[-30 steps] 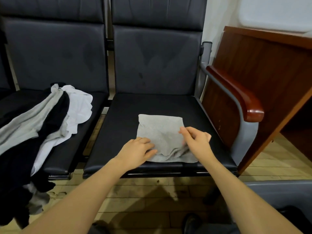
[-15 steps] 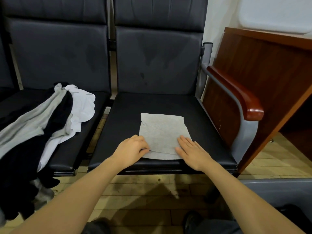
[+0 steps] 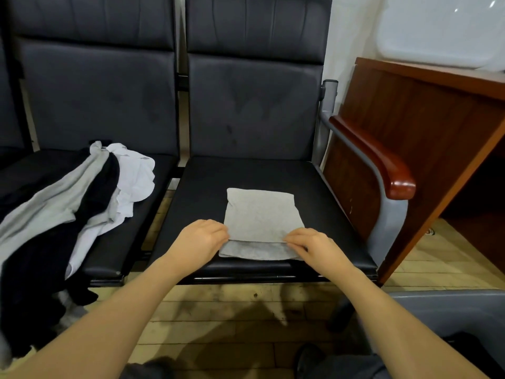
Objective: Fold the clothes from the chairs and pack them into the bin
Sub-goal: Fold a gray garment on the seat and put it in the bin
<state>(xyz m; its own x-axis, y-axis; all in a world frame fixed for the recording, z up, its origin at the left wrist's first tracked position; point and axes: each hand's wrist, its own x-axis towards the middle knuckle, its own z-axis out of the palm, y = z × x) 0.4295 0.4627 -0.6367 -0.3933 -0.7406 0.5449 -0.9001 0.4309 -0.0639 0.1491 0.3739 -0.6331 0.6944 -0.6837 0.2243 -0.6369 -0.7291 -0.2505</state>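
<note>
Both hands pinch one folded grey garment (image 3: 261,220) at its near fold line: the left hand (image 3: 201,240) with curled fingers at its left edge, the right hand (image 3: 311,247) at its right edge. Fingertips are partly tucked against the cloth, so the exact hold is hard to make out. The garment lies flat on the front of the right chair seat (image 3: 322,192). Left of that seat, a second seat carries one heap of unfolded clothes (image 3: 82,203), grey, black and white, cut off at the frame edge. Right of it and nearer, a grey bin (image 3: 448,310) shows only a corner.
</note>
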